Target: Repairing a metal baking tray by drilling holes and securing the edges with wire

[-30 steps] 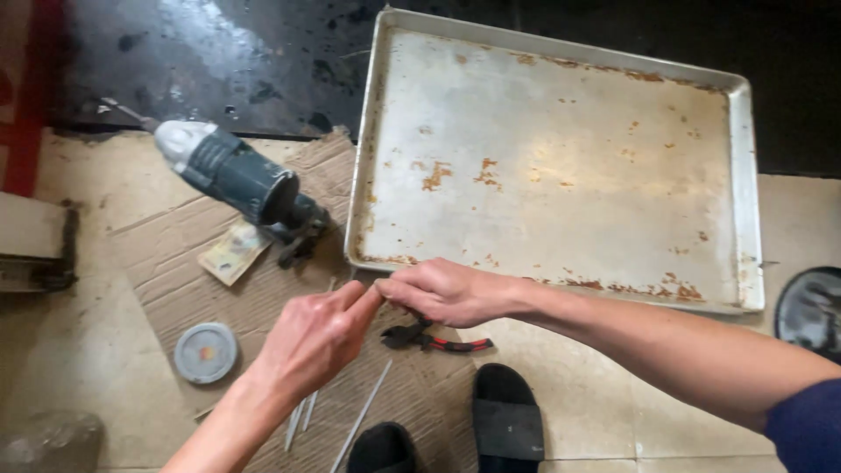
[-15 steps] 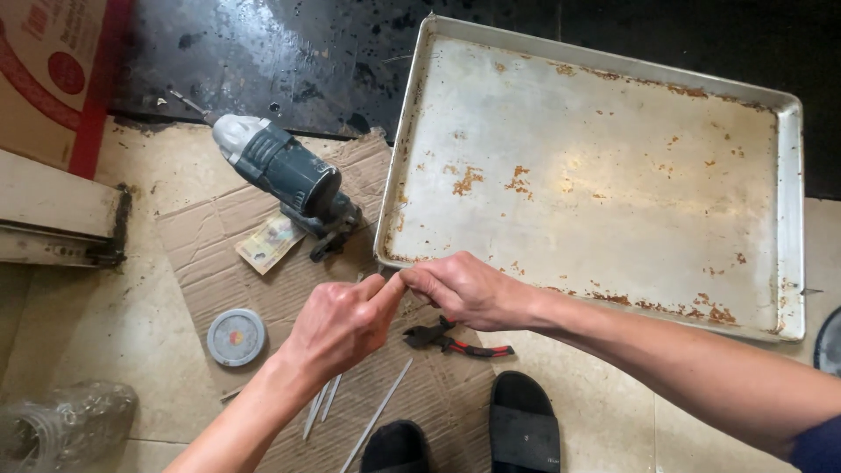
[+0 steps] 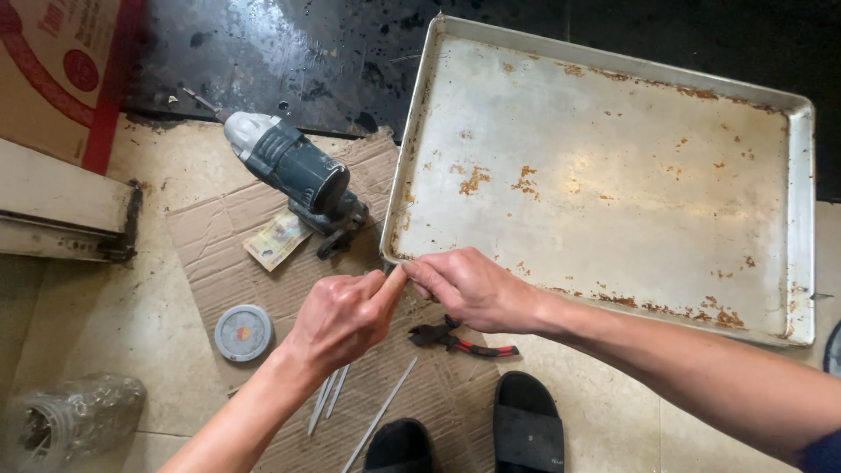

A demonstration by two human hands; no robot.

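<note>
The fingers of the left hand (image 3: 343, 317) curl into a loose fist, thumb stretched up-right to meet the pinched fingertips of the right hand (image 3: 473, 289) at the near-left corner of the rusty metal tray (image 3: 604, 175); whether something small sits between them I cannot tell. Both forearms reach in from the bottom edge. The tray lies flat on the floor, its long axis running left to right, beside a power tool (image 3: 293, 171) and pliers (image 3: 460, 340) on cardboard (image 3: 228, 254).

The baking tray (image 3: 613, 166) is dull metal, scratched and rust-spotted. Beneath the plastic-bodied drill (image 3: 293, 171) lies matt, ribbed cardboard (image 3: 228, 254); the dark floor (image 3: 289, 52) looks glossy.
</note>
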